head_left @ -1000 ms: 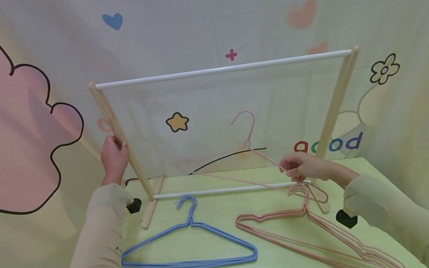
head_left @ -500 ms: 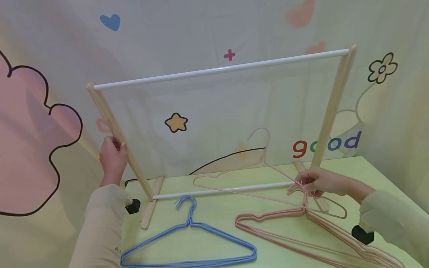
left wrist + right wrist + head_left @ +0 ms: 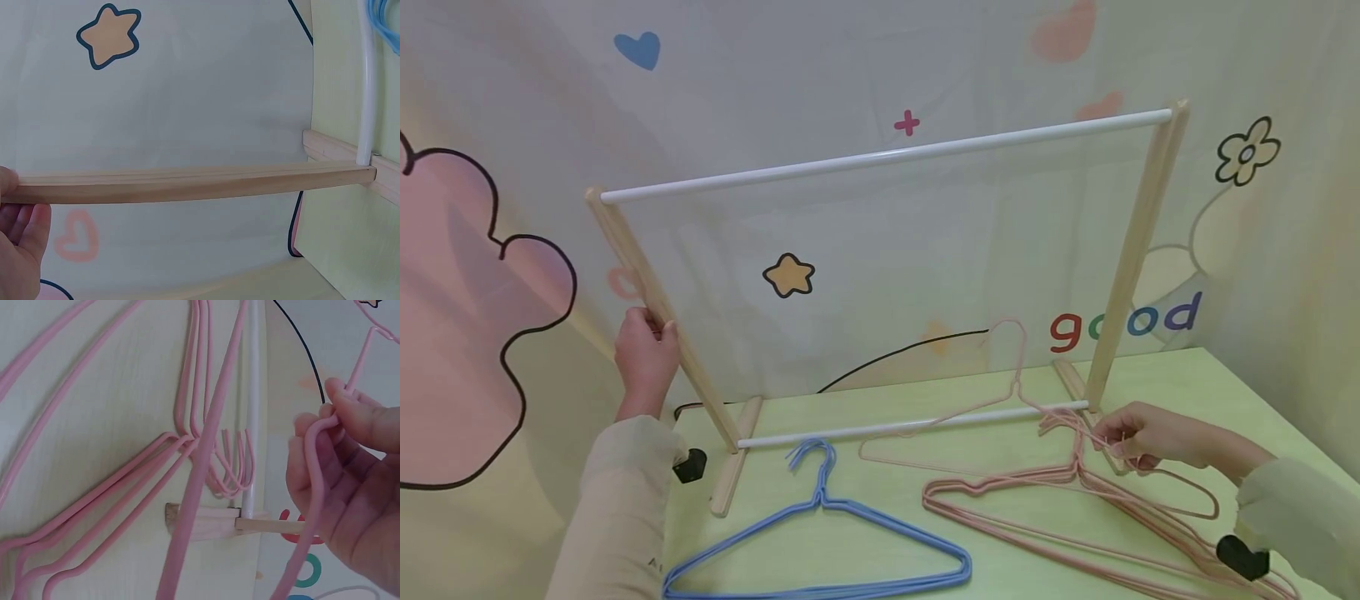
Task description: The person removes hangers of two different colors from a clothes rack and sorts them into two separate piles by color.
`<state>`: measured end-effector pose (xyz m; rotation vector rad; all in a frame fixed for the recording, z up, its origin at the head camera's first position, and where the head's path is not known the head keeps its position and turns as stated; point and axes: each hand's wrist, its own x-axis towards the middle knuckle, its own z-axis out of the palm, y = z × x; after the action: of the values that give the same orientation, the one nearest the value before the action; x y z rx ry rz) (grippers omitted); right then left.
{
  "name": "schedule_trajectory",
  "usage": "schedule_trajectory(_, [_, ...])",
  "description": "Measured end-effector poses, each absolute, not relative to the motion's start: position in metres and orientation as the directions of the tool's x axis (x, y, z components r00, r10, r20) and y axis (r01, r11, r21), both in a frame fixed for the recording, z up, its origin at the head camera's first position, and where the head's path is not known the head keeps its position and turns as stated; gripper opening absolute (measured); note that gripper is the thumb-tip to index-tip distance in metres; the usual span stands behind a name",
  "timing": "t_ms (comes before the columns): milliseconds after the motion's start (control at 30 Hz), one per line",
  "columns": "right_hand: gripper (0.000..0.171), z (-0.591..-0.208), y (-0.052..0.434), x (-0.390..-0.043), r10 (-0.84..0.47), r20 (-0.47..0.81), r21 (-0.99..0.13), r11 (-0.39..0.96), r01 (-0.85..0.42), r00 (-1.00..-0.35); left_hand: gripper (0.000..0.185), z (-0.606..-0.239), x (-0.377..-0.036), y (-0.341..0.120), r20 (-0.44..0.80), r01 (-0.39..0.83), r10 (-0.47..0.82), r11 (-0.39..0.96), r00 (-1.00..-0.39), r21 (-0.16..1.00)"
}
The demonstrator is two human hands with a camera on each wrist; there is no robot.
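Observation:
My left hand (image 3: 647, 354) grips the left wooden post (image 3: 698, 381) of a small clothes rack, with fingers and thumb around it. On the right, my right hand (image 3: 1165, 435) pinches a pink wire hanger (image 3: 317, 478) by one sloping shoulder. This hanger is tilted, its hook pointing up in front of the curtain and its long bar crossing over the pink hangers below in the head view. Those pink hangers (image 3: 1000, 481) lie nested on the table, hooks toward the rack's right foot. Several blue hangers (image 3: 821, 497) lie stacked to their left.
The rack's white upper bar (image 3: 880, 157) spans between two wooden posts, and its white lower bar (image 3: 910, 426) runs close over the pale green table (image 3: 1180, 387). A printed curtain (image 3: 850, 217) hangs directly behind. Black wrist devices (image 3: 1243, 557) sit by both sleeves.
My right hand has moved right and down, carrying the pink hanger from beneath the upper bar to over the pink stack. My left hand keeps its grip on the post.

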<state>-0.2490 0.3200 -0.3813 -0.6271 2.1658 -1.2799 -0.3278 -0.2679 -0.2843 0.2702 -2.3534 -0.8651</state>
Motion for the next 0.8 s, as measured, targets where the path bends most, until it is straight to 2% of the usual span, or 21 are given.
schedule_trajectory(200, [0.014, -0.396, 0.333, -0.243, -0.619, -0.243, -0.890, 0.449, -0.082, -0.747, 0.029, -0.284, -0.327, -0.268, 0.501, 0.043, -0.369, 0.771, -0.782, 0.635])
schedule_trajectory(800, [0.024, -0.430, 0.365, -0.226, -0.593, -0.294, -0.906, 0.423, 0.021, -0.750, 0.029, -0.287, -0.331, -0.270, 0.527, 0.047, -0.370, 0.784, -0.765, 0.619])
